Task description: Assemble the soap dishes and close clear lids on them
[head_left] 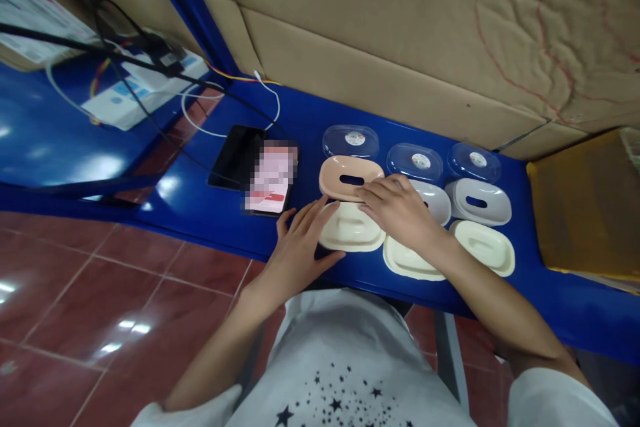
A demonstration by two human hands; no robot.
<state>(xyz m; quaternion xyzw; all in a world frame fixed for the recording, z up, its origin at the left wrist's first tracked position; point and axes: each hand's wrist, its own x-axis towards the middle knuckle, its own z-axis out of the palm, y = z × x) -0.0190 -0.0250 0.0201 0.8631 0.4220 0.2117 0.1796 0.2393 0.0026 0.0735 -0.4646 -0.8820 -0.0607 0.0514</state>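
Observation:
My left hand (pixel 299 247) is around the left end of a cream soap dish base (pixel 353 230), thumb at its near edge and fingers at its far edge. My right hand (pixel 397 207) lies over the right end of a peach soap dish tray (pixel 333 175) with a dark slot. Its stretched fingertips reach the line between that tray and the cream base; its thumb is hidden. Under the right wrist, a second cream base (pixel 405 260) and a white slotted tray (pixel 440 197) are partly covered. Behind the peach tray lies a clear lid (pixel 333 140) with a round sticker.
To the right are another white tray (pixel 493 203) and cream base (pixel 483 247). Two more clear lids (pixel 400 160) lie behind. A lit phone (pixel 273 180) and black device (pixel 235 157) sit left. A yellowish box (pixel 585 207) and cardboard wall (pixel 375 33) border the blue table (pixel 225 227).

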